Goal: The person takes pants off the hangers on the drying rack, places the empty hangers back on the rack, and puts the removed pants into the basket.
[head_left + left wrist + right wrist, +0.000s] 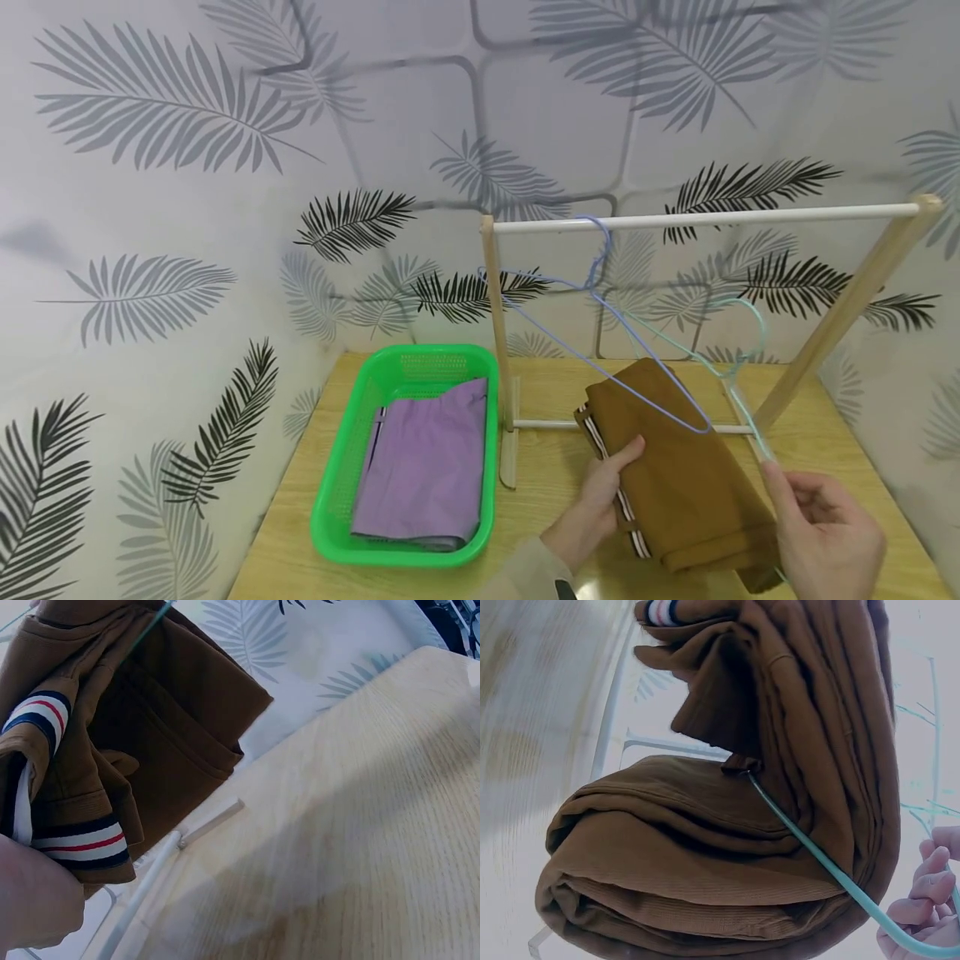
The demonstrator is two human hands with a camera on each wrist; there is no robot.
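Observation:
My left hand (596, 500) grips the striped waistband edge of folded brown trousers (682, 467), thumb on top. In the left wrist view the waistband (82, 844) shows navy, white and red bands. A mint-green hanger (750, 421) is held at its side by my right hand (828, 529), between thumb and curled fingers. The right wrist view has the hanger's bar (810, 844) running in between folds of the trousers, which drape over it; the bar's far end is hidden in the cloth.
A blue hanger (606, 242) hangs from the white rail (705, 219) of a wooden-legged rack, in front of the trousers. Left of the rack, a green basket (326, 508) holds folded purple clothing (427, 467). Patterned walls (187, 292) enclose the wooden table (285, 542).

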